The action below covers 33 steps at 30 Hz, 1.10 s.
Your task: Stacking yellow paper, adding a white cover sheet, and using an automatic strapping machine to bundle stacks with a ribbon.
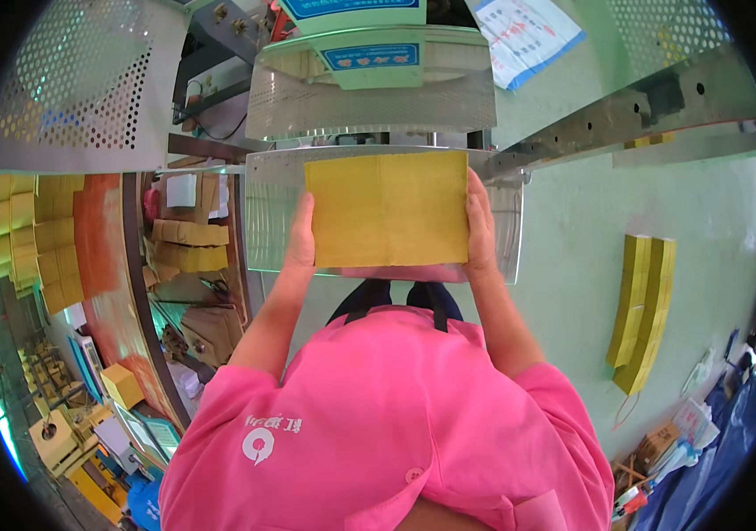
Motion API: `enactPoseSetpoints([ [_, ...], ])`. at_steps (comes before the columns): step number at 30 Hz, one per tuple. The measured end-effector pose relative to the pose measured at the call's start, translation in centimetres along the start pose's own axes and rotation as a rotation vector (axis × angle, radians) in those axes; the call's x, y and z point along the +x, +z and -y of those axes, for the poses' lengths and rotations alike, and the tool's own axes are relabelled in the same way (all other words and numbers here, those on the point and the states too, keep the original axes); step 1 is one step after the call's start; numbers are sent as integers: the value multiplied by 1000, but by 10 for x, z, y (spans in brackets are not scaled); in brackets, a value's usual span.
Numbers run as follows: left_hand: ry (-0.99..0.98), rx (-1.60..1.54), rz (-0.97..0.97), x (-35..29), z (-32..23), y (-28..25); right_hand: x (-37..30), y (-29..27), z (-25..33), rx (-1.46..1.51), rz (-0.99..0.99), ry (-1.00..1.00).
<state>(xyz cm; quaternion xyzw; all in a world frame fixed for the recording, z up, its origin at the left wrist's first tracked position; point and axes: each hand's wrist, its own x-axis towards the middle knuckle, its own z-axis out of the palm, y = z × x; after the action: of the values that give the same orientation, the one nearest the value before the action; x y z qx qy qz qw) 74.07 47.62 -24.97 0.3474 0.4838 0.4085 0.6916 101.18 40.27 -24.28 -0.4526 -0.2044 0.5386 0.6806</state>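
Note:
Between my two hands is a rectangular stack of yellow paper [387, 211], held level above a shiny metal tray [263, 226]. My left hand [302, 234] presses against its left edge, and my right hand [480, 228] grips the right edge. Part of each hand's fingers is hidden beneath or behind the paper. From above, I cannot tell how thick the stack is. Beyond the tray stands a metal machine guard [369, 97] with perforated sheet.
A red-brown table [104, 265] on the left bears several yellow paper stacks [55, 239]. Brown and yellow bundles [190, 245] lie on a shelf beside it. A metal beam [635, 111] juts out at upper right. Two long yellow paper rows [642, 310] lie on the floor.

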Motion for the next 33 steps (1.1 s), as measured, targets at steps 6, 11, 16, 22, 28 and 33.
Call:
enactPoseSetpoints([
  [6, -94, -311, 27, -10, -6, 23, -3, -3, -10, -137, 33, -73],
  [11, -110, -299, 6, 5, -12, 29, 3, 15, 1, -40, 3, -28],
  [16, -68, -219, 94, 51, -45, 43, 44, 25, 18, 15, -40, -27],
  [22, 16, -104, 167, 94, -48, 47, 85, 13, 11, 11, -28, -80],
  [28, 54, -149, 189, 86, -54, 41, 81, 18, 11, 3, -170, 22],
  [33, 30, -200, 140, 85, -52, 47, 85, 24, 7, -24, -86, 7],
])
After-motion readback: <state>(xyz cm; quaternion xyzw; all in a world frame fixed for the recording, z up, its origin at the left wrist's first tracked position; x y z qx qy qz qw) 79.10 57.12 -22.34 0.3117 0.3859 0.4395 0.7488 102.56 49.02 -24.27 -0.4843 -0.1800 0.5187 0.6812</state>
